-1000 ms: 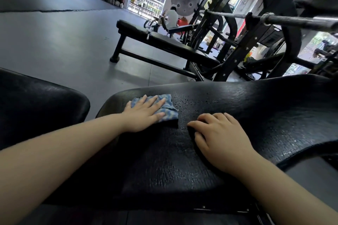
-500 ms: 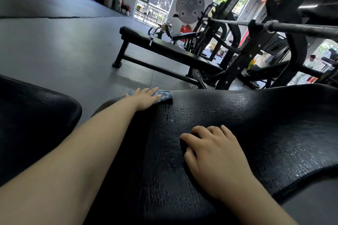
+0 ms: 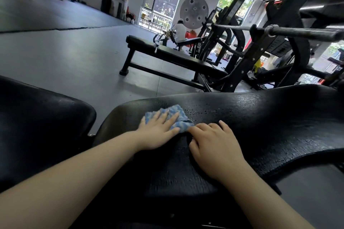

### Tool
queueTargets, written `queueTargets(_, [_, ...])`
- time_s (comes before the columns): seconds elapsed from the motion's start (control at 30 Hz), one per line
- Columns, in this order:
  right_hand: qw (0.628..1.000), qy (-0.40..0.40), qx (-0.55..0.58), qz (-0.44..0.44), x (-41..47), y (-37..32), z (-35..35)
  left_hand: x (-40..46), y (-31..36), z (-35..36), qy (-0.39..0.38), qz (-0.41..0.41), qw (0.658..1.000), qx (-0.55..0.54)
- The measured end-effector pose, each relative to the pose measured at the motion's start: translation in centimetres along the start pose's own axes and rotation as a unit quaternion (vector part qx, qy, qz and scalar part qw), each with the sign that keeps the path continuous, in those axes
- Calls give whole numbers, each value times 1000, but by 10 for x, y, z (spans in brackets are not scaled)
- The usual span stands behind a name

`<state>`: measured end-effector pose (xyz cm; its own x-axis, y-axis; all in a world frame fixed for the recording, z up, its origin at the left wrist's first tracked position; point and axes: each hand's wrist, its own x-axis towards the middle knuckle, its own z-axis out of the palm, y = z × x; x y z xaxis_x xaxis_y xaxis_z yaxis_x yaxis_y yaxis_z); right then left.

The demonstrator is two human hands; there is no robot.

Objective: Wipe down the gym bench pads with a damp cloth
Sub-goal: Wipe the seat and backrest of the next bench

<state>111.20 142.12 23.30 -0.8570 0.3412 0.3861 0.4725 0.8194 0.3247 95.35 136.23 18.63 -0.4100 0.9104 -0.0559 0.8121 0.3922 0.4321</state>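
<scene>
From the head view, the left hand [image 3: 158,132] lies flat with straight fingers on the blue cloth [image 3: 175,117], pressing it to the black bench pad [image 3: 260,126] near its far edge, likely so the whole palm drives the wipe. The right hand [image 3: 214,145] rests on the pad just beside the cloth, fingers bent, holding nothing, probably bracing. Much of the cloth is hidden under the palm; the right fingertips curl out of sight.

Around the one black bench pad [image 3: 242,126] lie one blue cloth [image 3: 178,117] and two hands on it, a second black pad [image 3: 37,126] to its left, and beyond it one flat bench [image 3: 176,57], one barbell [image 3: 297,32] and one seated person [image 3: 179,30].
</scene>
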Motion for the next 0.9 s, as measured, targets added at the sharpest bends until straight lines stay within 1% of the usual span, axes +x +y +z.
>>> queueTargets(0.07, [999, 43, 25, -21, -1, 2, -3, -18, 7, 3, -3, 7, 1000, 0])
queueTargets(0.17, [991, 111, 62, -41, -1, 1, -13, -34, 8, 6, -9, 18, 999, -38])
queueTargets(0.2, [988, 126, 77, -42, 0, -2, -16, -37, 8, 6, 0, 8, 997, -75])
queueTargets(0.23, [986, 132, 92, -44, 2, -6, -18, -36, 5, 4, 3, 2, 990, -140])
queueTargets(0.27, [987, 116, 103, -45, 6, -12, -18, -38, 3, 0, 3, -7, 967, -253])
queueTargets(0.3, [991, 72, 108, -43, 12, -19, -17, -41, 1, -5, 3, -6, 926, -377])
queueTargets(0.33, [993, 5, 111, -36, 17, -28, -15, -44, 0, -9, 13, 3, 878, -478])
queueTargets(0.37, [991, -67, 115, -21, 23, -36, -11, -44, -3, -12, 44, 14, 847, -530])
queueTargets(0.4, [985, -130, 113, -4, 30, -45, -6, -43, -7, -16, 76, 14, 837, -541])
queueTargets(0.43, [978, -182, 100, 9, 36, -55, -2, -40, -14, -18, 105, 8, 842, -529])
queueTargets(0.5, [962, -263, 72, 18, 46, -73, 5, -34, -25, -23, 147, -17, 864, -481])
queueTargets(0.57, [953, -299, 45, 19, 53, -83, 11, -28, -31, -25, 156, -34, 875, -457])
queueTargets(0.67, [958, -285, 32, 12, 56, -78, 19, -24, -25, -22, 173, -39, 892, -416])
queueTargets(0.77, [965, -260, 22, 19, 54, -52, 17, -20, -13, -21, 189, -25, 915, -354])
queueTargets(0.83, [967, -252, 5, 42, 53, -23, 11, -18, -9, -19, 173, -5, 926, -335])
queueTargets(0.9, [963, -254, -12, 89, 52, 15, 2, -18, -7, -16, 139, 18, 940, -311])
